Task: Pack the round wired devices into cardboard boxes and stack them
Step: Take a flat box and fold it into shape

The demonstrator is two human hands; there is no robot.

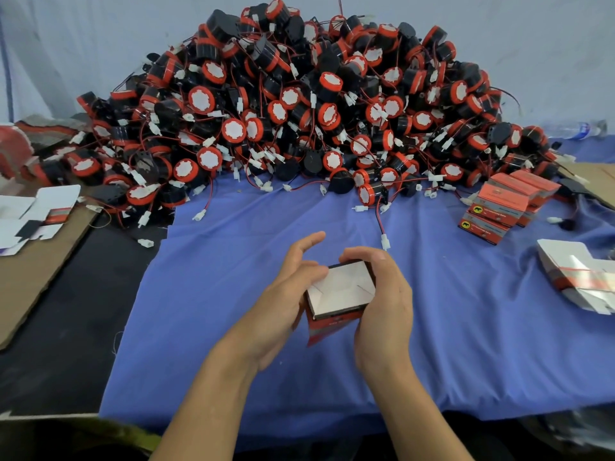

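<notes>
Cardboard box (341, 289) is held low in the middle of the view, above the blue cloth (216, 327), between both hands. Its white top face points up and its red sides point down and toward the person.

Left hand (283, 301) grasps the box from the left: the thumb lies on the near-left edge of the white face, and the fingers curl along the left side, with one finger raised clear of the box. Right hand (384, 297) grasps the box from the right: the fingers curl over the far right corner and the palm lies against the right side.

Pile of round wired devices (299, 111) fills the far half of the cloth. Each device is black with a red rim, a white face and a wire ending in a white plug.

Packed boxes (499, 207) stand stacked at the right edge of the pile. Flat box blanks (579, 281), bound with a band, lie on the cloth further right. Loose blanks (33, 214) rest on a cardboard sheet (30, 281) at the left.
</notes>
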